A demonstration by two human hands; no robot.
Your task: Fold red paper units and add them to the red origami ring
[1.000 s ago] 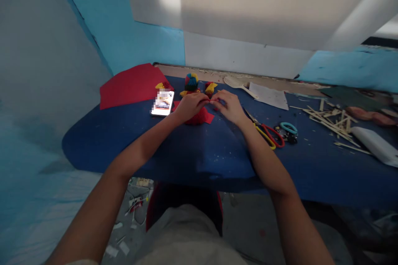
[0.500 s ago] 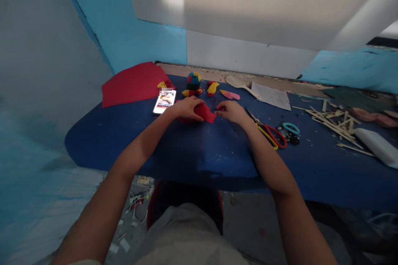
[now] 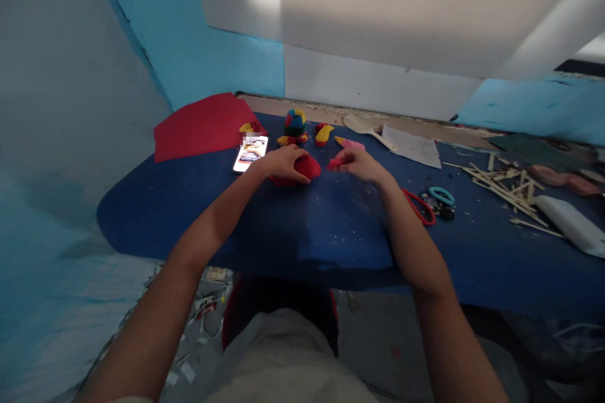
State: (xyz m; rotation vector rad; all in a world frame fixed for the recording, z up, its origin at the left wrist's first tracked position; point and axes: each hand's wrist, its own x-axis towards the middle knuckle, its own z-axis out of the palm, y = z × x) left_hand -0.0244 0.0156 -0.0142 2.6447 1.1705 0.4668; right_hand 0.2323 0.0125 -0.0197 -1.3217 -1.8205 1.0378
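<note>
My left hand (image 3: 284, 162) is curled round a rounded, rough-textured red piece (image 3: 308, 167) on the blue tabletop. More flat red material (image 3: 283, 182) shows under that hand. Just to the right, my right hand (image 3: 362, 165) pinches a small red scrap (image 3: 335, 164), apart from the rounded piece. A lit phone (image 3: 251, 154) lies left of my left hand. Behind my hands are a multicoloured ball (image 3: 295, 121), yellow-and-red textured pieces (image 3: 324, 134) and a pink one (image 3: 352, 143), partly covered by my right hand. Scissors with a red handle (image 3: 420, 208) are mostly hidden by my right forearm.
A large red sheet (image 3: 198, 129) covers the table's back left. Toward the back right lie a slotted spatula (image 3: 362, 126) and a white sheet (image 3: 411, 145). Farther right are a teal ring (image 3: 442, 194), a heap of wooden sticks (image 3: 508, 189) and a white block (image 3: 571, 225).
The angular red flap beside my left hand is gone from there, and the rounded piece shows more. My right hand has shifted slightly right with red material. My right forearm now covers most of the scissors.
</note>
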